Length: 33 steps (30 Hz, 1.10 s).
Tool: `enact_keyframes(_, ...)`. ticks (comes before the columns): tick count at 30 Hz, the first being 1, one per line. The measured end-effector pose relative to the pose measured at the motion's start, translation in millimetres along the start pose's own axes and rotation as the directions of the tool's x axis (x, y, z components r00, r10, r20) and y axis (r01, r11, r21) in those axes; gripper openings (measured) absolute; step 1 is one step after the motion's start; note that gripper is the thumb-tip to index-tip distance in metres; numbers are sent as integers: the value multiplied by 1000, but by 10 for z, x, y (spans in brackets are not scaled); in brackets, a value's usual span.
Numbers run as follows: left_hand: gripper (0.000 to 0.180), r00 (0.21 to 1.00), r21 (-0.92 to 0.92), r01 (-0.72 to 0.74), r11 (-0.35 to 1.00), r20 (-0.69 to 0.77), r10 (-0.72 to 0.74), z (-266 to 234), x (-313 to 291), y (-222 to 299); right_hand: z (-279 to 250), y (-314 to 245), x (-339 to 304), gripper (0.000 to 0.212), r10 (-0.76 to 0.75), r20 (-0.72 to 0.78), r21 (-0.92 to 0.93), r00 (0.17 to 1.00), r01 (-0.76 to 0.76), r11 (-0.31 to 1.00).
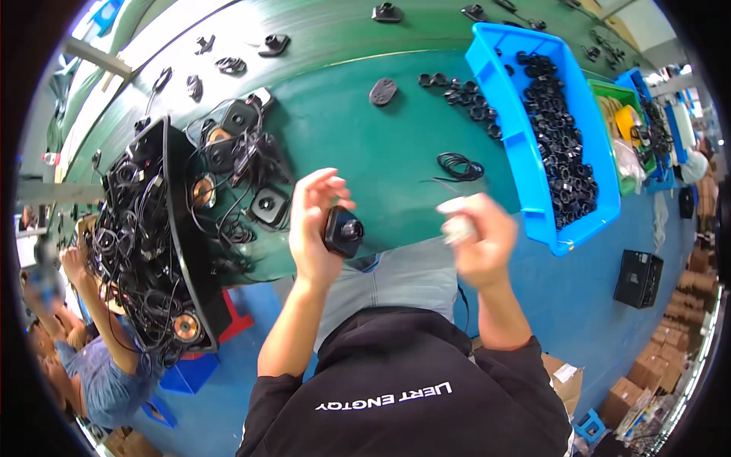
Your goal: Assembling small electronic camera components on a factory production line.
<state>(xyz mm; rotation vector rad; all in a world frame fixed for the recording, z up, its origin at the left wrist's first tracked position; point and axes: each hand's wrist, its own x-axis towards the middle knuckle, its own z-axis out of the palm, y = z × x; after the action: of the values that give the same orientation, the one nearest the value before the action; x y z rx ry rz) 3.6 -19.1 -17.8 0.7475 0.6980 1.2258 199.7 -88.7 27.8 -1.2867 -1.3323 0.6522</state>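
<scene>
My left hand point(308, 236) grips a black square base with a round raised knob point(344, 233), held above the near edge of the green table; the fingers curl beside it. To its right, my right hand point(489, 238) is closed and smeared by motion. Between its thumb and fingers sits a small whitish thing point(458, 228), too blurred to name. A coiled black cable point(459, 167) lies on the table beyond the right hand. Left of my left hand, a similar black square base point(269, 204) rests among cables.
A blue bin point(525, 171) of small black rings stands at the right, with loose black rings point(472, 103) beside it. At the left is a black bin point(177, 206) heaped with cabled parts. A dark oval piece point(383, 92) lies mid-table. A co-worker point(114, 373) is at far left.
</scene>
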Motion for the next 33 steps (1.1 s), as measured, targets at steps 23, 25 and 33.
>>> enact_keyframes(23,37,955,917,-298,266,289,74,-188,58,-106,-227,673,-8,42,118,-249,35,961,-113,993)
enact_keyframes(25,37,961,910,-275,309,269,61,-207,49,-109,-233,566,-50,42,223,-253,242,941,-162,957)
enact_keyframes(33,50,926,878,-372,302,327,190,70,-77,415,-270,-40,-90,47,342,110,305,933,-359,882)
